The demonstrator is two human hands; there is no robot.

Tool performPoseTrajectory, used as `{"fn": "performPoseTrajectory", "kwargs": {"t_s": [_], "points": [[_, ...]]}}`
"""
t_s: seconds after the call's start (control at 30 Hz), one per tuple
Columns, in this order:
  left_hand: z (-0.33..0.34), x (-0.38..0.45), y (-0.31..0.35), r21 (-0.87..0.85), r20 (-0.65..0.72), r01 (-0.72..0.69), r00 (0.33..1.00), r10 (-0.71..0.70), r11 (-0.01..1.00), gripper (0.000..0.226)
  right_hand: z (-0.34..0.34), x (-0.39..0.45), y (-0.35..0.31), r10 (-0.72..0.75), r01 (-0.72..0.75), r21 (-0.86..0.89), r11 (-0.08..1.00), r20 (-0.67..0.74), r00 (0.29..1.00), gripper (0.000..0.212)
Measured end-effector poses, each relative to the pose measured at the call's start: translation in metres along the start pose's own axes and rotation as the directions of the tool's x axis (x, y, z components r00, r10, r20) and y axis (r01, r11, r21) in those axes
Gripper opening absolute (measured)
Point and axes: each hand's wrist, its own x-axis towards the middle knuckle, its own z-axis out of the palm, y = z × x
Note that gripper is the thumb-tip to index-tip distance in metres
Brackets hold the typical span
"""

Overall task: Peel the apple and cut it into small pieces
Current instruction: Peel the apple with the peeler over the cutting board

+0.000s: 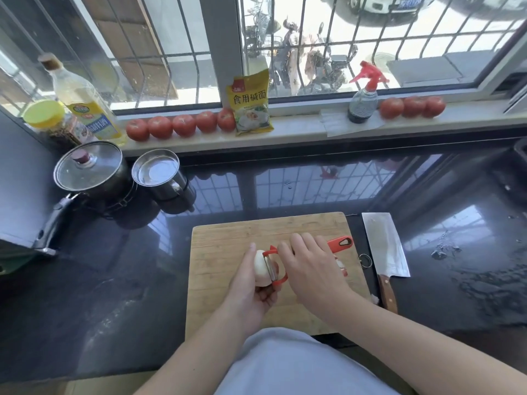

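1. Peeling stage, well along by the look of it: the apple (261,267) shows mostly pale flesh on the visible side, with a bit of red skin near the blade. The far side is hidden.
2. Left hand (254,289) is wrapped around the apple from below, thumb up its left side, holding it just above the wooden cutting board (222,252).
3. Right hand (309,263) has its fingers curled round the handle of the red Y-peeler (278,265); the blade lies against the apple's right side.
4. Red-and-white peel scraps (342,267) lie on the board just right of the right hand, partly hidden.
5. Cleaver (385,249) lies untouched on the dark surface (313,189) just right of the board.
6. Left to do: finish the remaining skin, then all the cutting; no pieces are visible yet.
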Motion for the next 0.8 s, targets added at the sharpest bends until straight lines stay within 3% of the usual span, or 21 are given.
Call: {"fn": "performPoseTrajectory", "kwargs": {"t_s": [0.17,0.3,0.4,0.43,0.5,0.6,0.7,0.8], "points": [[0.003,0.001,-0.004,-0.027,0.073,-0.02,0.997,0.022,0.999,0.063,0.002,-0.003,-0.001,0.011,-0.012,-0.021,1.0,-0.038,0.999,0.029],[0.006,0.004,-0.011,0.009,0.005,-0.1,0.995,0.099,0.995,0.054,0.007,-0.006,0.003,-0.009,0.009,0.003,1.0,-0.095,0.995,0.02],[0.008,0.003,-0.013,-0.006,-0.053,-0.132,0.99,0.132,0.991,0.044,0.019,-0.006,0.012,0.03,-0.029,0.013,0.999,-0.06,0.998,0.016],[0.008,0.003,-0.013,0.002,-0.053,-0.141,0.989,0.14,0.99,0.042,0.025,-0.007,0.018,0.06,-0.06,-0.012,0.998,0.005,0.998,0.012],[0.006,0.002,-0.014,0.028,-0.012,-0.153,0.988,0.153,0.988,0.042,0.037,-0.011,0.034,0.131,-0.111,-0.092,0.99,0.258,0.957,0.022],[0.003,-0.001,-0.015,0.024,0.046,-0.136,0.99,0.135,0.99,0.042,0.045,-0.027,0.054,0.257,-0.166,-0.214,0.963,0.528,0.809,0.026],[-0.001,0.0,-0.014,0.026,0.081,-0.111,0.991,0.109,0.993,0.049,0.041,-0.032,0.054,0.286,-0.197,-0.223,0.955,0.505,0.814,0.022],[-0.003,0.002,-0.017,0.039,0.072,-0.078,0.995,0.075,0.996,0.063,0.03,-0.035,0.044,0.202,-0.193,-0.059,0.979,0.272,0.941,0.018]]}}
